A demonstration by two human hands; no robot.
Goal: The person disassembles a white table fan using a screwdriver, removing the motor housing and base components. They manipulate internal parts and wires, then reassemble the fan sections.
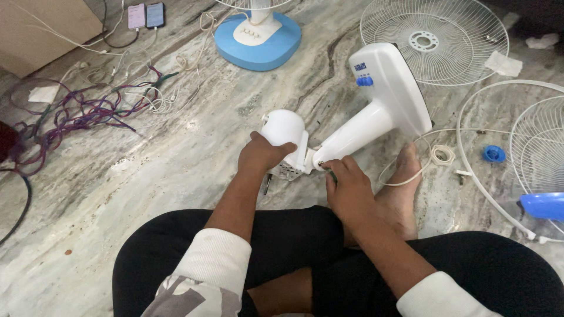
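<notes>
Head view, looking down at a seated person on a marble floor (147, 176). White fan stand (376, 105) lies tipped on the floor, its long axis running diagonally: the flat base with a blue knob points up and right, the narrow neck points down and left to the rounded white motor housing (285, 132). Left hand (261, 154) reaches forward with fingers curled closed over the housing from behind. Right hand (346, 185) is bent at the wrist, fingertips pinched at the neck joint; what they grip cannot be told. White cord (437, 155) lies coiled just beside the base.
</notes>
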